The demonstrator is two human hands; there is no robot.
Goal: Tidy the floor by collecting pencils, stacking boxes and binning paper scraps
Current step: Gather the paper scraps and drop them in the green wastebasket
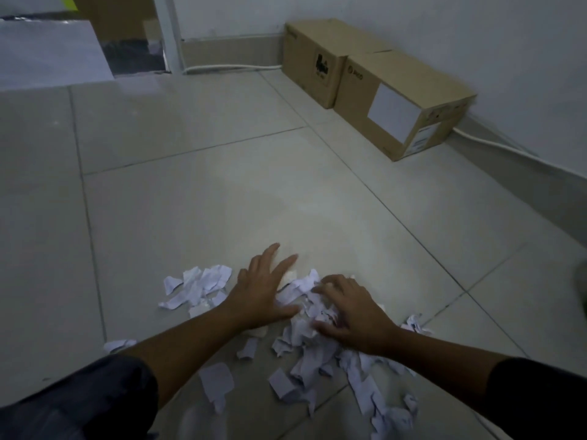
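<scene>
Torn white paper scraps (309,360) lie scattered on the tiled floor in front of me. My left hand (263,287) rests flat on the floor with fingers spread, at the far edge of the pile. Curled over a bunch of scraps, my right hand (352,309) presses down on them with bent fingers. A separate clump of scraps (198,289) lies left of my left hand. Two brown cardboard boxes (317,58) (409,103) stand side by side against the right wall. No pencils are visible.
A white cable (228,68) runs along the skirting behind the boxes and on along the right wall. A doorway with a dark threshold (133,55) is at the top left. Grey floor tiles (190,201) stretch between me and the boxes.
</scene>
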